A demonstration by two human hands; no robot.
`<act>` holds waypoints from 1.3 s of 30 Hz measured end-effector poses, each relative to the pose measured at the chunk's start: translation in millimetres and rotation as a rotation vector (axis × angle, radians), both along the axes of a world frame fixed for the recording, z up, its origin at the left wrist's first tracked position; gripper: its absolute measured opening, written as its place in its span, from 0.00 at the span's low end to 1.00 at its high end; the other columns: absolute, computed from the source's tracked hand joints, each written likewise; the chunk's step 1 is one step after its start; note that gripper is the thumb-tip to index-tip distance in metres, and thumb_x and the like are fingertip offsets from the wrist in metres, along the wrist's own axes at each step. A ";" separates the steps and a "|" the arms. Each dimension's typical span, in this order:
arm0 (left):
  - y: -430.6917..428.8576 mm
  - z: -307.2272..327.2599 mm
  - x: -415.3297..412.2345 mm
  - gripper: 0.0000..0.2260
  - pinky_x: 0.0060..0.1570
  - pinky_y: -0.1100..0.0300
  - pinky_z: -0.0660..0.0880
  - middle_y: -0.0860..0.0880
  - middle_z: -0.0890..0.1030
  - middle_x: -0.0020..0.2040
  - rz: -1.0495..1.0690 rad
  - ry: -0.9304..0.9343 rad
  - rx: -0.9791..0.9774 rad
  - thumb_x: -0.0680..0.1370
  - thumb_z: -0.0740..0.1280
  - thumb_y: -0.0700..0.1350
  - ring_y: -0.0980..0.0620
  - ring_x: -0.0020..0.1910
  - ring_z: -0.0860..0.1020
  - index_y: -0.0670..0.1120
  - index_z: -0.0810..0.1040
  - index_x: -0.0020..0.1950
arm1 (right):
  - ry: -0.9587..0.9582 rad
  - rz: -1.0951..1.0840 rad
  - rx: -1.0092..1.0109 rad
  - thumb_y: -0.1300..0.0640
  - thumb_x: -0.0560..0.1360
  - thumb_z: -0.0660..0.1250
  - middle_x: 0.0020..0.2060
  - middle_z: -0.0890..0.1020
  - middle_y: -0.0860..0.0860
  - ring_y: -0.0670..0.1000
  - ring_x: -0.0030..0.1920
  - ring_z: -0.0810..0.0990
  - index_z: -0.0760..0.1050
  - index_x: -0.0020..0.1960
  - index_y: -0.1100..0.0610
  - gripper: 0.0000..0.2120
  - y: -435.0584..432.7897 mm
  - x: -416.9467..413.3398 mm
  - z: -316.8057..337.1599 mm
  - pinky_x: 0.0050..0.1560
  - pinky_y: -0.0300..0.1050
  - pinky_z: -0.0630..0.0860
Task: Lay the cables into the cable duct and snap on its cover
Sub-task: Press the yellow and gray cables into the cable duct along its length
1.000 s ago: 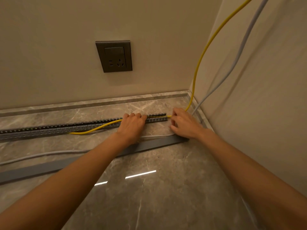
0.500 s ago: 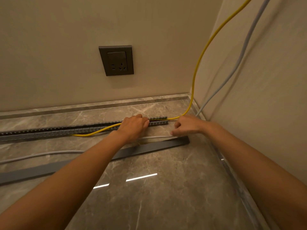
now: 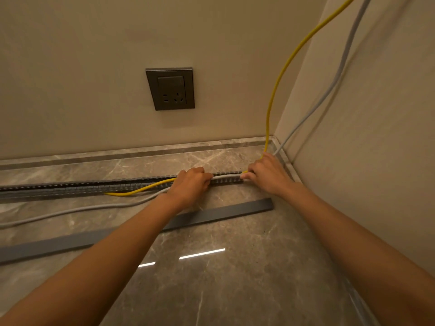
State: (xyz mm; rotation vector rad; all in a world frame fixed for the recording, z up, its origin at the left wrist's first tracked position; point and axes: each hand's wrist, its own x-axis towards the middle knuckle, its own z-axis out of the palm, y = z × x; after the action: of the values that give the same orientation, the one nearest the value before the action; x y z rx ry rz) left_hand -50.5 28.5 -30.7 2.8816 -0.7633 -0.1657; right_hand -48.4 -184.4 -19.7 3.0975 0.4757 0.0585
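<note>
- Slotted grey cable duct (image 3: pixel 94 187) lying on the marble floor (image 3: pixel 235 290), running along the wall under the wall socket (image 3: pixel 170 88), open on top.
- Grey cable (image 3: pixel 227 177) stretched over the duct's right end, between the two hands; the rest trailing off on the floor, nearer than the duct, to the left.
- Yellow cable (image 3: pixel 277 78) coming down the corner to the duct's right end, running in the duct under the hands, then looping out over its near edge to the left.
- Left hand (image 3: pixel 188 185) curled down on the duct, fingers closed, pinching the grey cable.
- Right hand (image 3: pixel 267 176) at the duct's right end, fingertips pinched shut on the grey cable.
- Flat grey cover strip (image 3: pixel 211 216) waiting on the floor, well apart from the duct on the near side, not on yet.
- Step now, most likely: pushing the grey cable down into the duct.
- To do it well: keep the cable straight and a bit tight, press it low between the teeth, slide the left hand along bit by bit.
- Tuck the yellow loop back in too, or the cover may not snap shut.
</note>
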 end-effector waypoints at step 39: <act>-15.0 -6.9 -10.8 0.15 0.52 0.52 0.71 0.39 0.74 0.58 -0.016 -0.169 0.131 0.75 0.63 0.39 0.42 0.53 0.74 0.39 0.70 0.61 | 0.062 -0.229 0.255 0.68 0.74 0.61 0.51 0.79 0.60 0.58 0.52 0.77 0.78 0.49 0.63 0.08 13.2 -9.9 -13.5 0.52 0.49 0.73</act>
State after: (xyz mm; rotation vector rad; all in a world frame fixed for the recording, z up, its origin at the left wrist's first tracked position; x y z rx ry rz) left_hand -61.2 13.5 -37.6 3.0438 -0.8341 0.0273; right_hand -58.3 -171.2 -33.2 3.3885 0.1178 0.0235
